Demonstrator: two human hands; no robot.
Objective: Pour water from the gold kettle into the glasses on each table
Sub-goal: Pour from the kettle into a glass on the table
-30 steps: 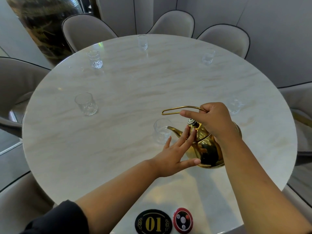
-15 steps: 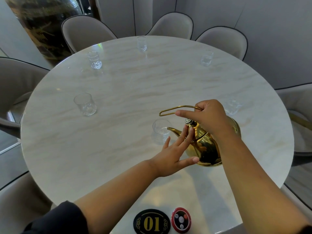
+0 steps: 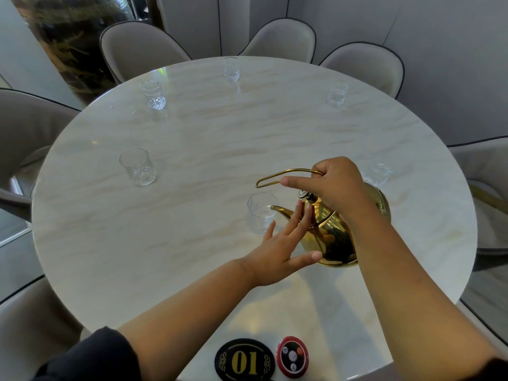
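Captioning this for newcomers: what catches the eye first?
The gold kettle, tipped over the round marble table, stands out: the right hand grips its handle, the left hand touches it with straight fingers, its spout at a glass. Then the black "01" plaque at the near edge.

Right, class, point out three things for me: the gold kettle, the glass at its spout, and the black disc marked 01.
gold kettle point(image 3: 331, 243), head view, on its shiny lower body.
glass at the spout point(image 3: 258, 220), head view, on its clear side wall.
black 01 disc point(image 3: 244, 360), head view, on the gold numerals.
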